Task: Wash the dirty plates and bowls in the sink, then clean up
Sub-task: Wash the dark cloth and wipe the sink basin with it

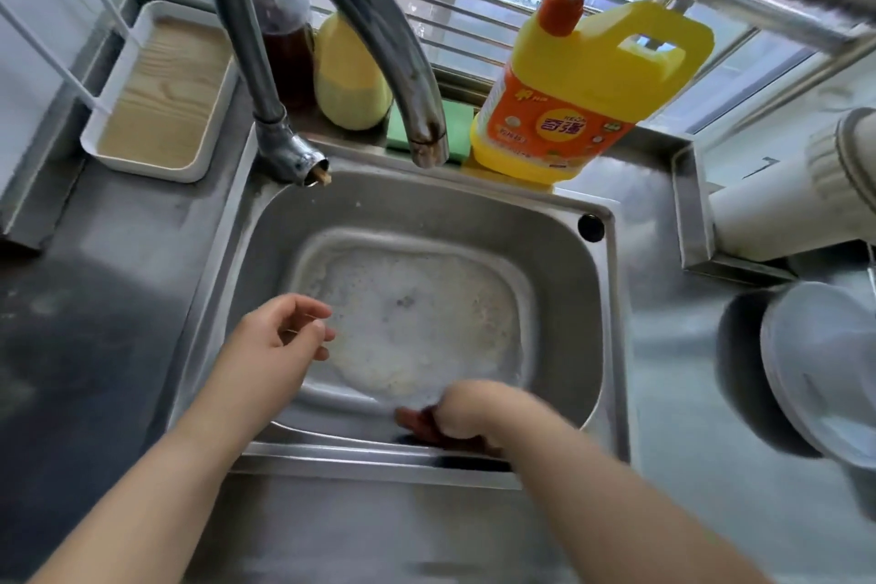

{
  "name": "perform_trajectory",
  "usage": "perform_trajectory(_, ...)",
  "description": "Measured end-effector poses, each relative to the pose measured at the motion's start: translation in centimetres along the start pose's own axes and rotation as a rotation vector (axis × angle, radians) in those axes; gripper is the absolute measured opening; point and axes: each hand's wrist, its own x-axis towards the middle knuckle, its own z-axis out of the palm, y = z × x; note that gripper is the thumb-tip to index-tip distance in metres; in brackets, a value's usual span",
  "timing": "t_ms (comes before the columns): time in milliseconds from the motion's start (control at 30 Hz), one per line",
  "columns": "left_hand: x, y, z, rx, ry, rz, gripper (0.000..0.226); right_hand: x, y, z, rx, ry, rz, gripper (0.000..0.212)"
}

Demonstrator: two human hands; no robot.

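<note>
With the right hand (467, 413) gripping a red cloth (417, 423) and the left hand (279, 337) loosely curled and empty, vigorous wiping could slosh foamy water (417, 322) over the sink (426, 204) rim.

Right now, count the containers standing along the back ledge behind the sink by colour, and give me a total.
Yellow: 2, the pump detergent jug and the squeeze bottle.
Dark brown: 1, the green-capped bottle behind the faucet.
Total: 3
</note>
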Motion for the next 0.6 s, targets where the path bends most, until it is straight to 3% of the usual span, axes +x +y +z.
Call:
perform_trajectory(100,0.5,-0.2,-1.3,-0.044,0.050,-0.005,0.023,1.3,-7.9,1.7,0.264,0.004,-0.292,0.051)
perform_trajectory(167,0.7,0.0,-2.4,-0.056,0.079,-0.014,0.022,1.2,-7.8,2.2,0.282,0.015,-0.389,0.034)
perform_trajectory(333,0.5,0.3,-5.2,-0.136,0.153,-0.021,0.023,-1.5,-1.7,1.2,0.177,-0.081,-0.150,0.057)
perform_trajectory(467,0.9,0.4,-6.5,-0.124,0.201,-0.033,0.023,-0.9,-10.8,0.2,0.168,-0.033,-0.346,0.043)
perform_trajectory(533,1.2,0.6,-7.0,-0.128,0.238,-0.033,0.023,2.0,-15.3,0.2,0.460,0.014,-0.373,0.041)
perform_trajectory(600,1.5,0.8,-7.4,-0.137,0.266,-0.036,0.023,5.0,-18.5,0.0,0.958,0.001,-0.304,0.041)
